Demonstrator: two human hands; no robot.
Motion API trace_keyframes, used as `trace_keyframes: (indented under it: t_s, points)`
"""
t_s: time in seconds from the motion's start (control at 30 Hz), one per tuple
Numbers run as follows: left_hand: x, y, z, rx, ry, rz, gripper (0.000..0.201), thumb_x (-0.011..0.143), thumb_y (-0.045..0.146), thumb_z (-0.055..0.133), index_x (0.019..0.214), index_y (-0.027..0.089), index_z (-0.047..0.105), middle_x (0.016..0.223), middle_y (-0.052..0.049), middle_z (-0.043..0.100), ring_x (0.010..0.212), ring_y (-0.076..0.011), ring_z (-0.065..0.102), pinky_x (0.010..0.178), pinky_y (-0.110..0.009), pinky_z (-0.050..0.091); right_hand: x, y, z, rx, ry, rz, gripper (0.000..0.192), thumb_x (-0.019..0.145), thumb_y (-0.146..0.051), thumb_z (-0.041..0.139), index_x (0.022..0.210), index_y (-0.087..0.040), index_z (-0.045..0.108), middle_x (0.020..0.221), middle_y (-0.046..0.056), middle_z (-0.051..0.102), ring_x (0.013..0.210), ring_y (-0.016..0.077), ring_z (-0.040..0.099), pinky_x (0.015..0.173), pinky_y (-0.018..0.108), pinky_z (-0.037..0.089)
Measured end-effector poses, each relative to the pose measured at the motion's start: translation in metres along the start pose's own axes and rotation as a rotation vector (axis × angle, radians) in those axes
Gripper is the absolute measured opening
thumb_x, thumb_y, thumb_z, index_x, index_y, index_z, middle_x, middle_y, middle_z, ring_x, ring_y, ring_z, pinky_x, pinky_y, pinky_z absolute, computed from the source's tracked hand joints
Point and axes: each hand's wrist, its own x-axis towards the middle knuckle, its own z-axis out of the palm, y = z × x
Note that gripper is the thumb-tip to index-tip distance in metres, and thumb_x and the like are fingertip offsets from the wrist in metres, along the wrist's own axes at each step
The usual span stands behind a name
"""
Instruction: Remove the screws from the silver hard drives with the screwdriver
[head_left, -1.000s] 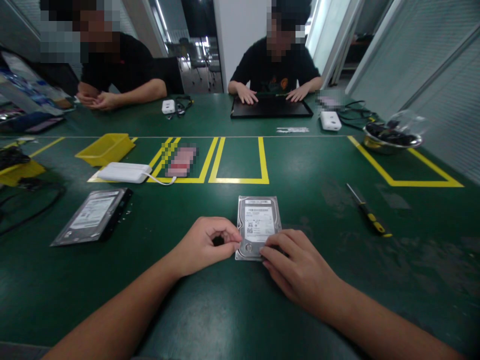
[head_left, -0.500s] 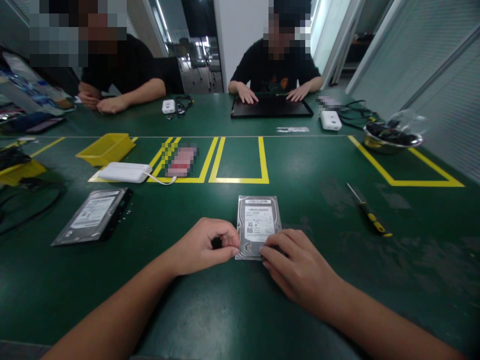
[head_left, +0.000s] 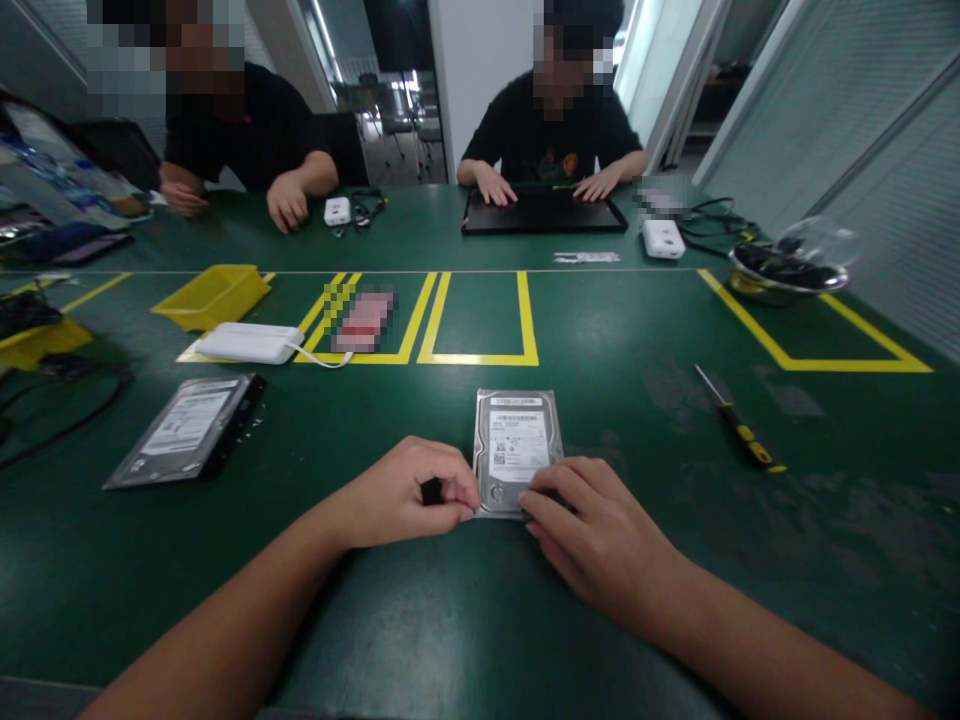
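**Hard drive held flat at the near edge of a green bench**

Nearest the camera, a silver hard drive [head_left: 517, 452] is seen lying flat on the green table [head_left: 465, 620], label up. Its near left corner is met by the left hand [head_left: 409, 492], whose fingers are curled shut around a small dark object [head_left: 431, 490]; what that object is cannot be told. The near right corner is touched by the fingertips of the right hand [head_left: 600, 535], which is laid palm down with the fingers loosely bent and nothing closed in it. A white label with barcodes and fine print is carried by the drive, but no word of it can be read.

Further left, a second hard drive [head_left: 184, 430] is laid at an angle, also with an unreadable white label. To the right, well apart from the hands, one screwdriver [head_left: 739, 418] with a black and yellow handle is found. Two drives and one screwdriver are thus counted.

Beyond these, yellow tape outlines [head_left: 480, 320] are marked on the surface. Near them a white flat box [head_left: 251, 343] with a cable, a blurred pink item and two yellow trays [head_left: 211, 296] are placed. A metal bowl [head_left: 787, 275] holding dark things is set at the far right.

At the far edge, a black flat panel [head_left: 541, 213] is touched by both hands of a seated person in black; a second person is seated at the left. Two small white boxes [head_left: 663, 239] are counted there. Grey blinds and glass partitions are seen behind.
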Motion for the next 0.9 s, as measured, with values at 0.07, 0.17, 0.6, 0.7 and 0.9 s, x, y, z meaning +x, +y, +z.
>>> trace_keyframes:
  t_s: [0.07,0.17,0.6,0.7,0.9]
  points:
    - [0.0002,-0.0002,-0.0006,0.007,-0.028,-0.012,0.011,0.079,0.009,0.064,0.086,0.015,0.071,0.078,0.0,0.065,0.068,-0.0092,0.059,0.064,-0.02,0.045,-0.0001,0.0001,0.0003,0.002,-0.001,-0.001,0.02,0.09,-0.016,0.057,0.106,-0.016,0.069,0.101,0.009,0.066,0.093,0.0234,0.054,0.082,0.04,0.046]
    - [0.0006,-0.0008,-0.0008,0.021,-0.058,-0.022,0.008,0.08,0.012,0.066,0.086,0.015,0.071,0.077,0.0,0.064,0.067,-0.0089,0.057,0.063,-0.02,0.044,-0.0005,-0.0003,0.0004,0.005,-0.007,0.001,0.02,0.09,-0.016,0.056,0.106,-0.016,0.069,0.101,0.009,0.066,0.093,0.0233,0.054,0.082,0.04,0.046]
    - [0.0008,-0.0013,0.0008,0.038,-0.055,-0.022,0.011,0.079,0.01,0.064,0.086,0.015,0.071,0.076,0.0,0.063,0.067,-0.0091,0.057,0.063,-0.02,0.044,0.0004,-0.0015,0.0006,0.0,-0.02,0.014,0.02,0.09,-0.017,0.057,0.106,-0.016,0.069,0.103,0.009,0.066,0.094,0.0234,0.054,0.083,0.04,0.046]
    - [0.0012,-0.0022,0.0014,0.043,-0.059,-0.022,0.012,0.079,0.009,0.064,0.086,0.015,0.071,0.076,0.0,0.063,0.067,-0.009,0.057,0.063,-0.02,0.044,0.0003,-0.0015,-0.0001,-0.001,-0.02,0.01,0.02,0.089,-0.017,0.057,0.106,-0.016,0.069,0.103,0.009,0.066,0.094,0.0237,0.054,0.082,0.04,0.046]
    - [0.0015,-0.0032,0.0023,0.036,-0.057,-0.031,0.011,0.08,0.01,0.065,0.087,0.015,0.072,0.077,0.0,0.063,0.067,-0.0092,0.056,0.062,-0.02,0.044,-0.0002,-0.0022,-0.0015,-0.01,-0.036,0.006,0.021,0.09,-0.017,0.057,0.107,-0.016,0.069,0.103,0.009,0.066,0.094,0.0241,0.054,0.082,0.04,0.046]
